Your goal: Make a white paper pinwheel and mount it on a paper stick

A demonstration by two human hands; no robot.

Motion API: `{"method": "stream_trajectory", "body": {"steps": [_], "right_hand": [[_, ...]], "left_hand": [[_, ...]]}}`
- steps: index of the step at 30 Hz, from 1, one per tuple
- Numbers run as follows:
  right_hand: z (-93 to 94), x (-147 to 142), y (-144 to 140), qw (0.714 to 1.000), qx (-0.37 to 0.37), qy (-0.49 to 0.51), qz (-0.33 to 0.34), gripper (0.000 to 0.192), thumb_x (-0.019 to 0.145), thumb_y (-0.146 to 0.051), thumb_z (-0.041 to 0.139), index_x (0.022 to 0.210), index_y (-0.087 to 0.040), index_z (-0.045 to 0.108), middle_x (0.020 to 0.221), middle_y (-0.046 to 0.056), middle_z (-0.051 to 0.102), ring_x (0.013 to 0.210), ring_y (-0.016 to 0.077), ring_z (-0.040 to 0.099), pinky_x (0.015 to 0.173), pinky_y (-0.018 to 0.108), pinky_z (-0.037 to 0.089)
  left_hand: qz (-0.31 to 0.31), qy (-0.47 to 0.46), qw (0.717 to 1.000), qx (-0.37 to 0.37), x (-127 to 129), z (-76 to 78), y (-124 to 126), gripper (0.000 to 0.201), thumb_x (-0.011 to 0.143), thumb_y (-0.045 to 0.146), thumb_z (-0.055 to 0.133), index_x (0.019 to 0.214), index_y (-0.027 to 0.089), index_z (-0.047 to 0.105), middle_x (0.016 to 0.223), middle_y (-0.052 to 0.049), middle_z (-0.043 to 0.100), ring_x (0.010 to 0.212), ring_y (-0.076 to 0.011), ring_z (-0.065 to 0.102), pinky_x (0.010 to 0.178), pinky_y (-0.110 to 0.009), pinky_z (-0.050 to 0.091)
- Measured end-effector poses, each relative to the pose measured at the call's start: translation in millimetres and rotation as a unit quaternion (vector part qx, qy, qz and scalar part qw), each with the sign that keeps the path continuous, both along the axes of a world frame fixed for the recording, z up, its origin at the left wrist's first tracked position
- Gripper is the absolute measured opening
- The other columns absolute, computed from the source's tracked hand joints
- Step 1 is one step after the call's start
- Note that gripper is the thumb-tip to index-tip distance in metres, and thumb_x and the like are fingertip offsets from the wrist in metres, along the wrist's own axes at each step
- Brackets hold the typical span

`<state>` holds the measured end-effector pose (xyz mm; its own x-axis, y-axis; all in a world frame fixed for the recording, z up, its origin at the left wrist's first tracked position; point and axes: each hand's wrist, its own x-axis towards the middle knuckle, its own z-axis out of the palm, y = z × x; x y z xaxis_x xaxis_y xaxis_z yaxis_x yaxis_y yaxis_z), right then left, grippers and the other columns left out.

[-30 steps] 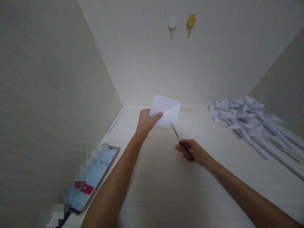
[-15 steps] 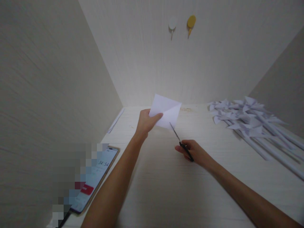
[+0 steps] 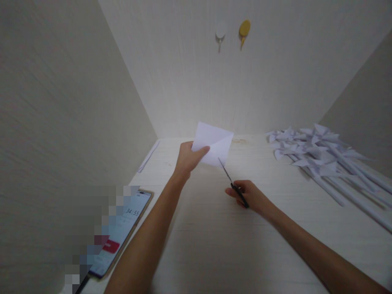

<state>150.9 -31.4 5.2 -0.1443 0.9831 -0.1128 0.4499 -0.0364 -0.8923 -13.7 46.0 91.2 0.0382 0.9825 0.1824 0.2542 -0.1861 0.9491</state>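
Observation:
A square sheet of white paper (image 3: pixel 214 136) with faint diagonal creases is pinched at its left side by my left hand (image 3: pixel 189 158), thumb on top and fingers hidden behind. My right hand (image 3: pixel 246 194) grips a pair of black-handled scissors (image 3: pixel 229 176). Their blades look closed or nearly so and point up and left. The tip overlaps the lower right part of the paper; whether it is cutting there I cannot tell.
Several white paper pinwheels (image 3: pixel 318 165) on rolled paper sticks lie at the right. A phone (image 3: pixel 122 232) showing a timer leans at the left. Folded white paper (image 3: pixel 149 156) lies along the left wall. White (image 3: pixel 220 32) and yellow hooks (image 3: pixel 244 28) are on the back wall.
The view has shifted very slightly, and the phone timer has gone from 34:54 to 34:55. Both hands, the paper and the scissors hold nearly the same positions.

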Motion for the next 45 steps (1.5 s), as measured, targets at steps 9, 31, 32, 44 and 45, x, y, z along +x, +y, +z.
{"method": "stream_trajectory", "body": {"steps": [9, 31, 32, 44, 45], "right_hand": [[3.2, -0.2, -0.3, 1.0, 0.01, 0.001, -0.012, 0.041, 0.066, -0.053, 0.055, 0.051, -0.019, 0.037, 0.038, -0.005, 0.038, 0.036, 0.0061, 0.033, 0.036, 0.021, 0.024], [4.1, -0.1, -0.5, 0.999, 0.036, -0.032, -0.019, 0.043, 0.068, -0.057, 0.05, 0.053, -0.019, 0.036, 0.04, -0.005, 0.038, 0.037, 0.0076, 0.034, 0.038, 0.022, 0.023], [4.2, -0.1, -0.3, 0.998, 0.039, -0.039, -0.022, 0.043, 0.068, -0.058, 0.05, 0.053, -0.02, 0.036, 0.04, -0.005, 0.038, 0.037, 0.0075, 0.034, 0.038, 0.022, 0.022], [6.6, 0.9, -0.7, 0.995, 0.057, -0.073, -0.036, 0.046, 0.068, -0.059, 0.048, 0.05, -0.02, 0.033, 0.04, -0.004, 0.035, 0.039, 0.0081, 0.033, 0.039, 0.023, 0.022], [6.8, 1.0, -0.8, 0.995, 0.056, -0.076, -0.037, 0.046, 0.068, -0.059, 0.048, 0.05, -0.02, 0.033, 0.04, -0.004, 0.036, 0.039, 0.0081, 0.033, 0.04, 0.023, 0.022]], "left_hand": [[-0.024, 0.016, 1.0, -0.003, 1.6, -3.1, 0.1, 0.024, 0.053, 0.033, 0.063, 0.059, 0.011, 0.057, 0.056, 0.0, 0.053, 0.049, -0.0096, 0.046, 0.044, -0.021, 0.033], [-0.072, 0.069, 0.995, 0.009, 7.7, -5.8, -4.2, 0.021, 0.057, 0.033, 0.058, 0.056, 0.012, 0.054, 0.054, 0.001, 0.048, 0.049, -0.009, 0.042, 0.044, -0.021, 0.03], [-0.07, 0.07, 0.995, 0.008, 7.5, -5.7, -4.3, 0.021, 0.057, 0.033, 0.058, 0.055, 0.012, 0.054, 0.053, 0.002, 0.048, 0.049, -0.0089, 0.042, 0.043, -0.021, 0.03], [-0.054, 0.075, 0.996, 0.005, 7.1, -4.0, -5.2, 0.02, 0.055, 0.031, 0.059, 0.054, 0.012, 0.054, 0.053, 0.002, 0.048, 0.049, -0.0087, 0.042, 0.045, -0.021, 0.031], [-0.054, 0.072, 0.996, 0.003, 7.2, -3.6, -5.5, 0.02, 0.055, 0.031, 0.059, 0.054, 0.012, 0.054, 0.053, 0.002, 0.048, 0.049, -0.0086, 0.042, 0.045, -0.021, 0.031]]}}
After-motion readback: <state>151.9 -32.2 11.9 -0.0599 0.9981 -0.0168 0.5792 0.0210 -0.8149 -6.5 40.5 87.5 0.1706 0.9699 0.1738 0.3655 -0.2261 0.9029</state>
